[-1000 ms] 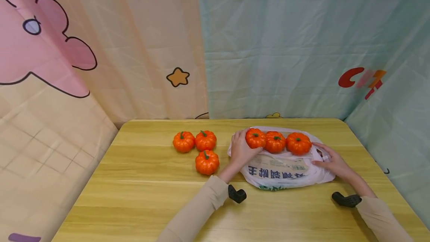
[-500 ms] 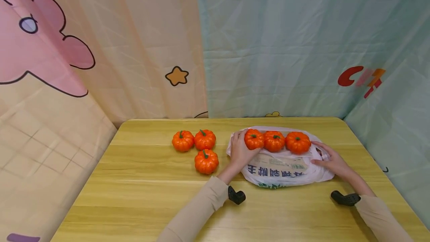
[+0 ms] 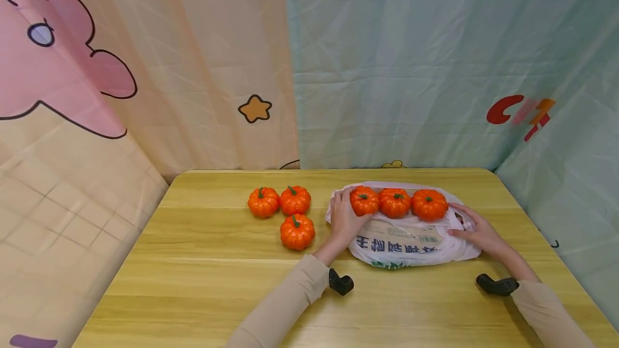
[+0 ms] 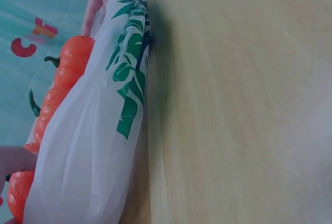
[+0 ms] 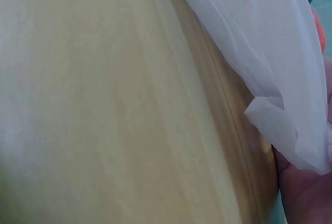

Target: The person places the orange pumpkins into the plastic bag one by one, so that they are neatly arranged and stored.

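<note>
My left hand holds the leftmost small orange pumpkin of a row lying on a white plastic bag with dark lettering and a green leaf print. Two more pumpkins, a middle one and a right one, complete the row. At the bag's right end, my right hand grips the plastic, thumb and fingers on either side of a bunched part. The right wrist view shows the loose bag edge over the palm. What lies inside the bag is mostly hidden.
Three other pumpkins, back left, back right and front, form a cluster left of the bag. Everything stands on a wooden table. A printed curtain hangs behind the table's back edge.
The leftmost pumpkin on the bag has shifted slightly left with my left hand, and the bag's front edge sits a little higher in view. The right hand keeps its place.
</note>
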The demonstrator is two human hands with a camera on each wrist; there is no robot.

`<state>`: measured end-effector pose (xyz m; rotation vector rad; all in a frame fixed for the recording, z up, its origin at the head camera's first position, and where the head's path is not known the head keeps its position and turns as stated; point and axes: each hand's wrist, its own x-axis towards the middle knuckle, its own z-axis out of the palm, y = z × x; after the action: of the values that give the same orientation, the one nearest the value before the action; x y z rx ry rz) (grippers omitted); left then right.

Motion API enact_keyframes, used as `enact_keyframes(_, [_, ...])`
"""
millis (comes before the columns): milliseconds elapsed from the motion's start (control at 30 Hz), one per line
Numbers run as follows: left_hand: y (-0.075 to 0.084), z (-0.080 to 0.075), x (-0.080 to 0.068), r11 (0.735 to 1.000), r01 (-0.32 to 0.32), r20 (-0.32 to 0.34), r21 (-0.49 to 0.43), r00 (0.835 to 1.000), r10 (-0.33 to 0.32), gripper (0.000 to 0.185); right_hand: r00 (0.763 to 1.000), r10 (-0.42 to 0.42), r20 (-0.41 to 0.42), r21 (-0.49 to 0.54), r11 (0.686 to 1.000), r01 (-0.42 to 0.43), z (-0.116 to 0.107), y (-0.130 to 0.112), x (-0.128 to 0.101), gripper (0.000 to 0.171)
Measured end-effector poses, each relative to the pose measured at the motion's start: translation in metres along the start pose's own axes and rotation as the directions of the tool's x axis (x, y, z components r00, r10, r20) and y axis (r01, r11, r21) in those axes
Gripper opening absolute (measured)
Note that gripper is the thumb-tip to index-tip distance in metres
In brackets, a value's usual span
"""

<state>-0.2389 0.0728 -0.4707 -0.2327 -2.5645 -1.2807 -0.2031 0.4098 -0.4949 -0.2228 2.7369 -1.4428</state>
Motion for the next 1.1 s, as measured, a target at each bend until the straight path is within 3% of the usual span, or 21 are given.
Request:
enact_keyframes(233, [0.000,0.001,-0.001,0.998,0.052,0.042,0.029,0.998,-0.053,0.067,1.000,0.013,0.005,0.005,1.000,-0.013,-0.001,0.000,0.000,0.072])
enact_keyframes(500, [0.002,0.001,-0.003,0.996,0.043,0.064,0.077,0.997,-0.048,0.067,1.000,0.013,0.007,0.022,1.000,-0.013,-0.001,0.000,0.001,0.073])
enact_keyframes(867, [0.007,-0.009,-0.007,0.999,0.042,0.098,0.034,0.994,-0.045,0.065,0.999,0.030,0.019,0.033,0.999,-0.030,0.000,-0.002,0.001,0.074])
enact_keyframes(1100, [0.012,-0.026,-0.011,0.999,0.031,0.093,-0.010,0.995,-0.030,0.062,1.000,0.000,0.001,0.024,1.000,0.000,0.000,0.000,0.000,0.072])
